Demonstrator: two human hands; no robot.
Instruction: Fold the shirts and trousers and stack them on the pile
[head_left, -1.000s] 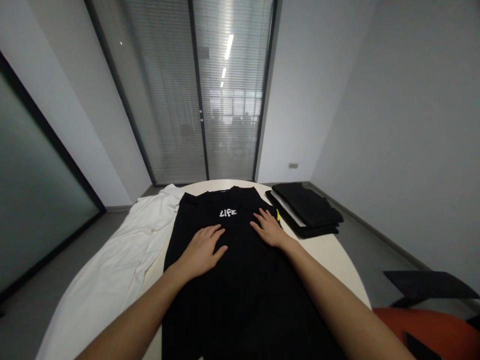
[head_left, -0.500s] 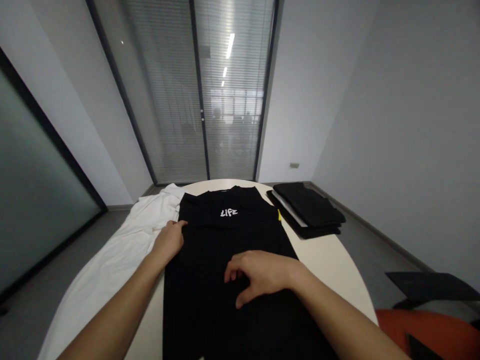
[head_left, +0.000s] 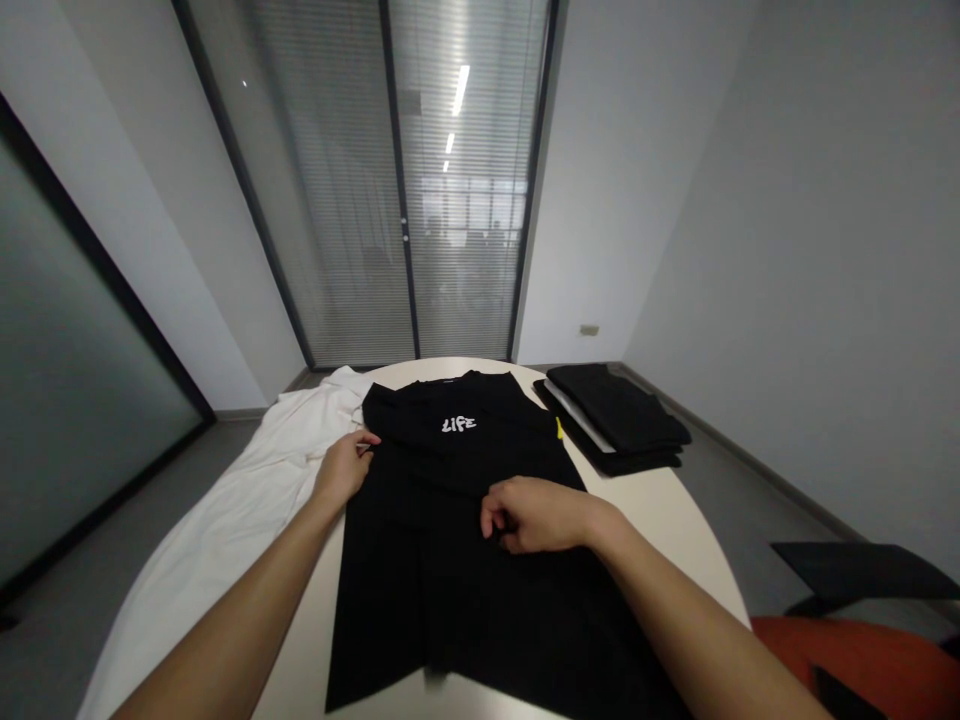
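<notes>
A black T-shirt with white "Life" lettering lies spread over the table, its neckline at the far end. My left hand pinches the shirt's left edge below the sleeve. On the middle of the shirt's right half, my right hand is closed, with fingers and thumb gathered on the cloth. Wrinkles run across the fabric between the two hands. The near hem is raised in the middle, and pale tabletop shows below it. A yellow tag sticks out by the right sleeve.
White cloth covers the left side of the round pale table. A stack of folded dark garments, with a light layer among them, sits at the far right. An orange chair stands beyond the right edge.
My right hand has closed from a loose curl and moved slightly away from me and right. The shirt's near hem has pulled up and away, and its left edge has shifted inward.
</notes>
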